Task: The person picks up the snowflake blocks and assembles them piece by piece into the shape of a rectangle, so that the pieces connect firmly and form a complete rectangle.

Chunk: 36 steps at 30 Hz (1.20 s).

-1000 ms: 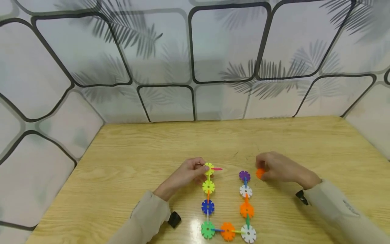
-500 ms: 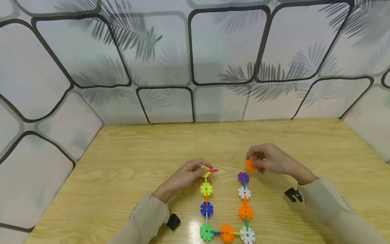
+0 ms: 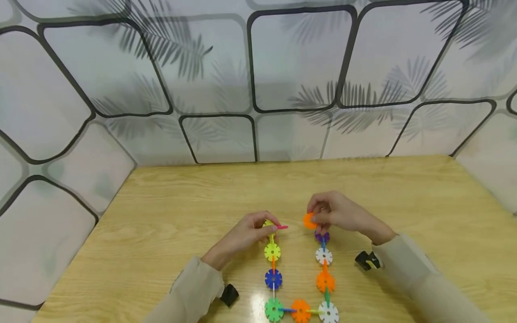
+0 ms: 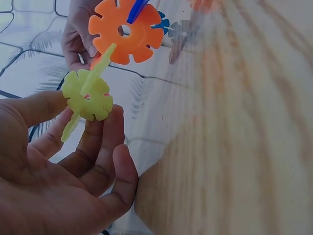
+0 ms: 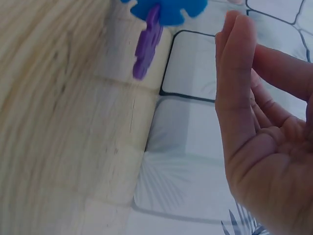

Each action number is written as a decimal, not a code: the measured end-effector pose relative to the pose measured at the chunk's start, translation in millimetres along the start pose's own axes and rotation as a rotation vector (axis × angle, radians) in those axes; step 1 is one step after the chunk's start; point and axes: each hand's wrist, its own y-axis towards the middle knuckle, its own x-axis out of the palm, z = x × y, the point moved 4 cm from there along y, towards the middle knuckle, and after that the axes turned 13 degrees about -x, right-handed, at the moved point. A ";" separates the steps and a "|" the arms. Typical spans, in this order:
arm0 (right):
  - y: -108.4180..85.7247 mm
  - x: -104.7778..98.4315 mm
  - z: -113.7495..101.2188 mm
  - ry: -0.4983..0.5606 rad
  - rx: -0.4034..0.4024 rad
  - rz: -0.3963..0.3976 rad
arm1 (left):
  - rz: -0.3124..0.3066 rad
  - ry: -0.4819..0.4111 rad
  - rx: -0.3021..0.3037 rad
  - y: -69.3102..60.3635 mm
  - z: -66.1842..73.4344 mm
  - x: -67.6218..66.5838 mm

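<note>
My left hand (image 3: 242, 233) pinches a yellow notched disc (image 3: 268, 223) at the upper left end of a U-shaped chain of interlocking discs. A pink disc (image 3: 283, 227), seen edge-on, juts right from it. In the left wrist view, a standing yellow disc (image 4: 88, 95) lies by my thumb and fingers, linked towards an orange disc (image 4: 127, 30). My right hand (image 3: 341, 215) holds a loose orange disc (image 3: 309, 221) between thumb and fingers, just above the chain's purple end disc (image 3: 322, 237). In the right wrist view my fingers hide the orange disc; the purple disc (image 5: 146, 46) shows edge-on.
The chain runs down through a blue disc (image 3: 273, 279) and a green disc (image 3: 274, 309), across to a white disc (image 3: 329, 312), then up the right side. The wooden table (image 3: 181, 193) meets patterned walls (image 3: 218, 139) at the back and sides.
My right hand has carried the orange disc leftwards, from right of the purple disc to just above it. The left hand stays put, while the pink disc has tilted slightly.
</note>
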 end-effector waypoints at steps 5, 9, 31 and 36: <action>15.5 11.6 -1.2 0.011 -0.053 -0.025 | 0.066 0.035 -0.006 -6.4 -0.8 -9.2; 19.7 18.1 -1.3 -0.021 -0.056 -0.037 | 0.072 0.035 -0.004 -9.6 -2.8 -10.7; 14.7 22.7 -0.8 0.054 0.016 -0.053 | 0.031 0.007 -0.015 -1.5 5.7 4.4; 14.9 25.2 0.3 0.058 0.028 -0.057 | 0.024 0.010 -0.008 -1.7 5.8 5.5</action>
